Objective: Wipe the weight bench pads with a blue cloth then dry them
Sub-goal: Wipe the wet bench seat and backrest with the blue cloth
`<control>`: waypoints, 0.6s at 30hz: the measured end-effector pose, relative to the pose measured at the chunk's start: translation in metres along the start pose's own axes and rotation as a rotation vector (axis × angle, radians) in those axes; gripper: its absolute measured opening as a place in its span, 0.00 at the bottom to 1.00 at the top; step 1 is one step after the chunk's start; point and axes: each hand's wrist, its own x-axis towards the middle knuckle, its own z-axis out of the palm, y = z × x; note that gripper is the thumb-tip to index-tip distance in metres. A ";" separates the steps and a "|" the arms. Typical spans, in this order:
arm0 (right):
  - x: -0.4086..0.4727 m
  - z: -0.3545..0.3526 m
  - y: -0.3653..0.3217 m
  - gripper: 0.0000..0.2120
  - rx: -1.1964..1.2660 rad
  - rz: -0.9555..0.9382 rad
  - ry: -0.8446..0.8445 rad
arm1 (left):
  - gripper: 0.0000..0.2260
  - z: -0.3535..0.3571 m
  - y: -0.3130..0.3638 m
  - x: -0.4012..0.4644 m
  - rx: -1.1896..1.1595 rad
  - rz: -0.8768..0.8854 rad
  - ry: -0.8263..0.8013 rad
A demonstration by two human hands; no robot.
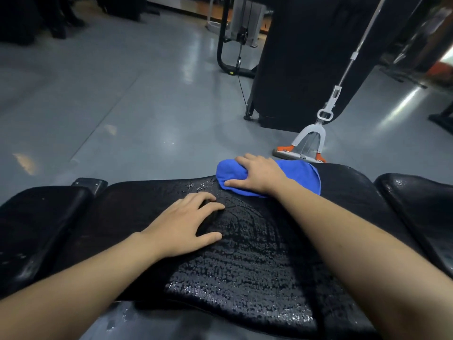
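Note:
A black bench pad (245,261) fills the lower middle of the head view, its surface beaded with water. At its far edge lies a bunched blue cloth (301,177). My right hand (257,175) presses down on the cloth with thumb and fingers spread over it. My left hand (186,224) rests flat on the wet pad to the left, fingers apart, holding nothing. Two more black pads flank the middle one: a left pad (36,229) and a right pad (421,207).
A grey-white mop with an orange-trimmed head (302,148) stands on the shiny grey floor just beyond the bench. Behind it rises a large black machine housing (301,69) and a cable machine frame (225,45). Open floor (110,106) stretches to the left.

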 end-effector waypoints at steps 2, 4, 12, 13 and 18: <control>-0.002 -0.003 0.008 0.36 -0.010 0.017 0.011 | 0.28 -0.001 -0.001 -0.001 -0.002 -0.004 -0.004; -0.004 -0.003 0.015 0.32 -0.040 0.050 0.040 | 0.28 -0.002 -0.003 -0.004 0.000 -0.012 -0.005; 0.009 0.008 -0.016 0.31 -0.112 0.078 0.092 | 0.27 -0.008 -0.033 -0.049 -0.015 -0.052 0.006; 0.010 0.010 -0.027 0.29 -0.105 0.054 0.085 | 0.27 -0.009 -0.038 -0.055 -0.014 -0.054 0.005; 0.031 0.026 -0.108 0.27 -0.066 -0.072 0.033 | 0.28 -0.012 -0.057 -0.076 -0.002 -0.070 0.000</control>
